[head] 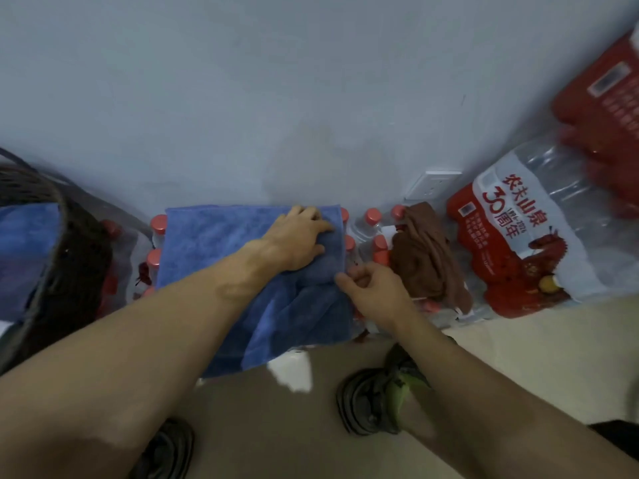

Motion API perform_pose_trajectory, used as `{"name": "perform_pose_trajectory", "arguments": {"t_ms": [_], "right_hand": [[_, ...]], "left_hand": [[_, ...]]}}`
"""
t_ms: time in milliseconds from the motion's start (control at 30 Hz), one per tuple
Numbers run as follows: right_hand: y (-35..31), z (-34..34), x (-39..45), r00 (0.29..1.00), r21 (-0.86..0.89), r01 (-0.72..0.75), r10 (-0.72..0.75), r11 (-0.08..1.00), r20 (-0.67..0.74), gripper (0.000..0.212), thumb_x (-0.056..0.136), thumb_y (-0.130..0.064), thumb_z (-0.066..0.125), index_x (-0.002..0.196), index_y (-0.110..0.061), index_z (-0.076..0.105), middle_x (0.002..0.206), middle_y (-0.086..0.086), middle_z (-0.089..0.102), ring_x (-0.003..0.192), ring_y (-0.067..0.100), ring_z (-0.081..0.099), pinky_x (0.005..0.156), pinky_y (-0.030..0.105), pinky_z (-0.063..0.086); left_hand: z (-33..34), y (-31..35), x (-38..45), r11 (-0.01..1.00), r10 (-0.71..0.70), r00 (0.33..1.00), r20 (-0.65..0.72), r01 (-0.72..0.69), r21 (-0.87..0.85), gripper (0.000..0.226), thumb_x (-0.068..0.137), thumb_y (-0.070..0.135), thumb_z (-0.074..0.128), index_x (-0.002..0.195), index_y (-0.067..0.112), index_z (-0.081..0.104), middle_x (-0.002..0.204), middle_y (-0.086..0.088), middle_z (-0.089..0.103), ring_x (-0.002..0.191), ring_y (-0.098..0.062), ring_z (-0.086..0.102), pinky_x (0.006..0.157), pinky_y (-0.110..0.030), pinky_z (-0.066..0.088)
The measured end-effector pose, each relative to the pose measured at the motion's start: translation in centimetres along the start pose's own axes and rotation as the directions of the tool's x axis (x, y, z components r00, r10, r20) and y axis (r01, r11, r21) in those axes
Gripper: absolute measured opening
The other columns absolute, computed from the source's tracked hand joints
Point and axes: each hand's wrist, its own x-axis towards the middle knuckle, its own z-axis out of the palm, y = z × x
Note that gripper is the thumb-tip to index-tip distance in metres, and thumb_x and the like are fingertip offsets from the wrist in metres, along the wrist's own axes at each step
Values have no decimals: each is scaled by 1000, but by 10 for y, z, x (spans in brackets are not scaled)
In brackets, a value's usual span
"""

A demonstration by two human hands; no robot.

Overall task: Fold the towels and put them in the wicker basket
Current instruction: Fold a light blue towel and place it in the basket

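The left hand (pixel 299 238) reaches forward with the forearm extended and lies palm down on the far right part of the blue towel (pixel 221 250); its fingers (pixel 320 225) are straight and spread, pressing flat on the cloth. The right hand (pixel 371 288) sits at the towel's right edge, wrist bent, its fingers curled inward and pinching a fold of the blue fabric.

The blue towel is spread over a pack of water bottles (pixel 371 224) with red caps, its near portion bunched and hanging over the front edge toward the floor (pixel 518 344). A crumpled brown towel (pixel 427 257) lies on the bottles just right of the right hand. The wicker basket (pixel 69 257) stands at the left, well apart from the hands, with blue cloth inside.

Further right, a large shrink-wrapped bottle pack (pixel 539 243) with red labelling leans at the wall. A white wall socket (pixel 432 183) is mounted low on the pale wall (pixel 276 81). Two dark shoes (pixel 366 402) stand on the beige floor.
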Motion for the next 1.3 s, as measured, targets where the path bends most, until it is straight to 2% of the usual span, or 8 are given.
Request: {"name": "perform_pose_trajectory", "arguments": {"t_ms": [167, 333, 567, 667, 867, 1033, 1200, 1300], "right_hand": [[-3, 14, -41, 992, -102, 119, -114, 988, 60, 27, 79, -25, 79, 74, -6, 61, 63, 3, 61, 51, 5, 50, 50, 25, 39], [-3, 19, -73, 994, 157, 68, -52, 985, -101, 12, 72, -6, 77, 72, -7, 66, 68, 3, 67, 64, 20, 63, 61, 40, 51], [35, 28, -108, 994, 169, -53, 35, 984, 107, 21, 72, -16, 84, 70, -20, 63, 61, -13, 63, 53, -2, 53, 52, 15, 44], [49, 31, -112, 983, 167, -103, 74, 981, 167, 20, 72, -24, 85, 78, -18, 67, 72, -1, 69, 60, 4, 58, 59, 24, 49], [64, 29, -104, 977, 253, -214, 202, 944, 72, 34, 86, -48, 68, 79, -16, 71, 73, 4, 68, 62, 7, 59, 63, 31, 50], [69, 34, -94, 951, 235, -307, 308, 922, 35, 23, 84, -46, 72, 80, -24, 68, 69, -14, 69, 65, -1, 64, 63, 20, 47], [68, 38, -87, 957, 208, -289, 283, 934, 59, 28, 86, -44, 71, 70, -21, 70, 63, -11, 66, 63, 8, 60, 60, 24, 45], [68, 37, -87, 964, 224, -266, 264, 938, 36, 38, 85, -44, 73, 76, -6, 73, 72, 8, 70, 67, 17, 61, 66, 33, 51]], "left_hand": [[1, -1, 1, 1000, -14, 999, 30, 14, 7, 47, 94, 35, 55, 140, 27, 48, 141, -3, 41, 123, -28, 37, 104, -43, 36], [1, -1, -1, 998, -42, 998, 42, 44, -41, 49, 94, 36, 55, 142, 28, 46, 144, -2, 39, 127, -27, 35, 108, -41, 32], [10, 3, -3, 994, -83, 997, -7, 82, -74, 47, 92, 33, 50, 139, 29, 47, 141, -3, 40, 130, -28, 34, 106, -47, 33], [14, 3, -5, 995, -80, 996, -29, 78, -68, 48, 92, 35, 50, 139, 29, 47, 140, -2, 41, 131, -27, 33, 103, -46, 31], [28, 5, -14, 998, -36, 985, -171, 43, 36, 49, 95, 39, 43, 141, 23, 45, 140, -4, 43, 130, -26, 36, 103, -43, 31], [34, 6, -19, 996, -3, 974, -228, 24, 90, 49, 97, 37, 42, 143, 21, 43, 143, -5, 42, 131, -26, 35, 105, -43, 30], [8, 4, -31, 998, -36, 997, -68, 32, -61, 58, 93, 32, 54, 147, 18, 38, 146, -7, 40, 135, -29, 34, 110, -45, 29], [-8, 7, -70, 965, -192, 933, -306, 123, -231, 41, 87, 13, 57, 128, 7, 54, 125, -16, 55, 119, -36, 48, 102, -45, 38]]}}
